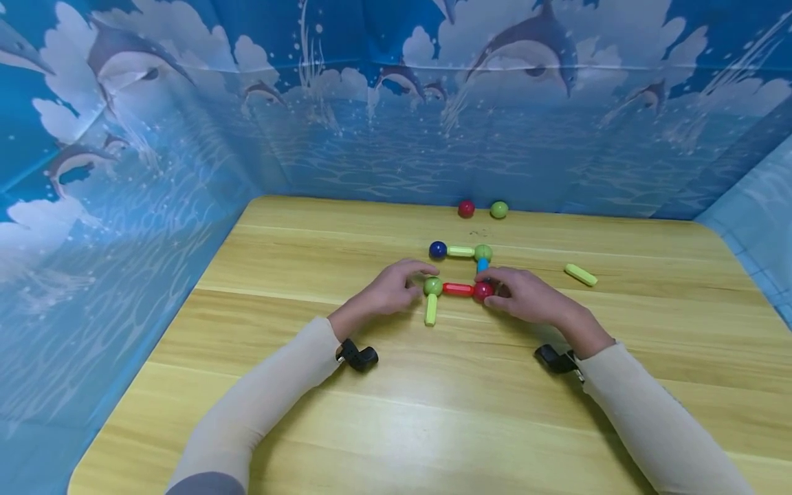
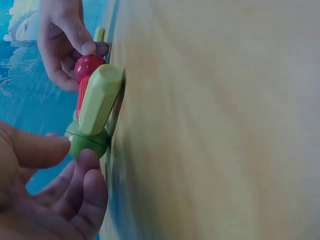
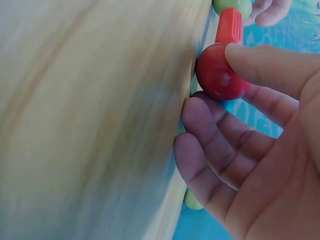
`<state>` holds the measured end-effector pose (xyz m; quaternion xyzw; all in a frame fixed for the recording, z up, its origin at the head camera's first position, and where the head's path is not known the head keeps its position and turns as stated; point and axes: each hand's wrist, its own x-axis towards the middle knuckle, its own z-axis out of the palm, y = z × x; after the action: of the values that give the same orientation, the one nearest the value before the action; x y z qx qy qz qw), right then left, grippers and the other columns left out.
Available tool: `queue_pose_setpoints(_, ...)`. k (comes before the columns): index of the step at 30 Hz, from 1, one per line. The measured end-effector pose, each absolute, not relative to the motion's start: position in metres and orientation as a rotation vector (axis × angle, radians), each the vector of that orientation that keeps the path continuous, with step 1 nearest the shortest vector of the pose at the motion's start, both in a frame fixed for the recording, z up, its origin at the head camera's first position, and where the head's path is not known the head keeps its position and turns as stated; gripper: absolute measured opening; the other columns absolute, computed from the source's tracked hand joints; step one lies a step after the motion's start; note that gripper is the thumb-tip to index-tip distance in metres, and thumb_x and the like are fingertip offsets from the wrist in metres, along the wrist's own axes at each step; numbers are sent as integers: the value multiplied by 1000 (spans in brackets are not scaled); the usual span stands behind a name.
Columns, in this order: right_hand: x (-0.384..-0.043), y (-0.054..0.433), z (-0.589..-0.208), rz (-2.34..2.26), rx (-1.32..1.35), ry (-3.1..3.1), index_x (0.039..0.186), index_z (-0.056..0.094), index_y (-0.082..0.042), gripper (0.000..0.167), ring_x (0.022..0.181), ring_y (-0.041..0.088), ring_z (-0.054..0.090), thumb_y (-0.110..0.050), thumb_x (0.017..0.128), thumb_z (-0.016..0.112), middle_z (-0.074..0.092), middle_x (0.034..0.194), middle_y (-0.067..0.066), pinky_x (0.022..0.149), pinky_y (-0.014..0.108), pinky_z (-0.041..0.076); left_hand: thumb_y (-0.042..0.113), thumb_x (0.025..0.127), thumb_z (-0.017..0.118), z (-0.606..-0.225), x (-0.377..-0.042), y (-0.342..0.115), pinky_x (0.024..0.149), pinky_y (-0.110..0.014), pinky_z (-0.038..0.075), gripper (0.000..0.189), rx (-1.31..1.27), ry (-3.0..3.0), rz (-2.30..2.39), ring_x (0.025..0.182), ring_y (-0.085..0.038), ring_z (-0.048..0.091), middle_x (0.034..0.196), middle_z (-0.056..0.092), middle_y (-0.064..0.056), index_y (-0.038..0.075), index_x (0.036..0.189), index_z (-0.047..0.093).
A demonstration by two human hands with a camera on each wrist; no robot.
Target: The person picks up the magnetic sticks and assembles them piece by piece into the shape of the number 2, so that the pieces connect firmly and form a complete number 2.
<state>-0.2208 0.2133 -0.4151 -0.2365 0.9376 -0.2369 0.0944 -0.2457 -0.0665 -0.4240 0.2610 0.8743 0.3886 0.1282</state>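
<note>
My left hand is beside a green ball, thumb and fingers spread loosely about it; in the left wrist view the fingertips are right at its underside. A light-green rod sticks out of this ball toward me. From the same ball a red rod runs right to a red ball. My right hand pinches that red ball between thumb and fingers. A blue rod, partly behind the right fingers, joins it to another green ball.
From the far green ball, a light-green rod leads left to a dark blue ball. Loose red and green balls lie at the table's back edge. A loose light-green rod lies to the right. Dolphin-print cloth hangs behind the table.
</note>
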Motion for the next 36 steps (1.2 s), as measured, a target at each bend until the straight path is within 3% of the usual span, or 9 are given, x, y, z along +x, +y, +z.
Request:
queue_pose_setpoints(8,-222,213,-415,-715,-730,2769,129,60,-11,34,93,19,61,-14,95,66,67,111,8,81,39,52,1,97,54,-422,-263,-65,90,-29,45,43,892,2435,995,112,-17,53,141,58,-2,21,134,63)
queue_pose_setpoints(17,-221,212,-414,-720,-705,2774,129,59,-11,35,95,20,61,-14,95,66,67,112,9,84,42,52,11,98,61,-423,-271,-63,79,-24,44,37,800,2345,1046,102,-14,55,141,59,-1,22,133,65)
queue_pose_setpoints(24,-221,213,-414,-715,-692,2773,129,59,-11,35,97,21,62,-15,95,65,67,114,10,86,45,53,12,100,58,-425,-276,-64,64,-24,41,38,755,2261,1100,70,-13,46,129,63,-6,21,136,62)
queue_pose_setpoints(29,-222,213,-413,-707,-701,2772,129,59,-11,34,97,21,61,-15,95,65,67,113,9,86,45,52,12,100,58,-427,-277,-66,64,-23,42,38,756,2239,1118,67,-11,46,125,65,-6,21,137,61)
queue_pose_setpoints(36,-223,212,-413,-710,-704,2768,130,59,-11,34,99,23,61,-14,96,64,67,114,10,88,47,52,12,101,57,-429,-277,-67,70,-23,45,39,785,2219,1142,79,-13,51,134,62,-6,18,139,59)
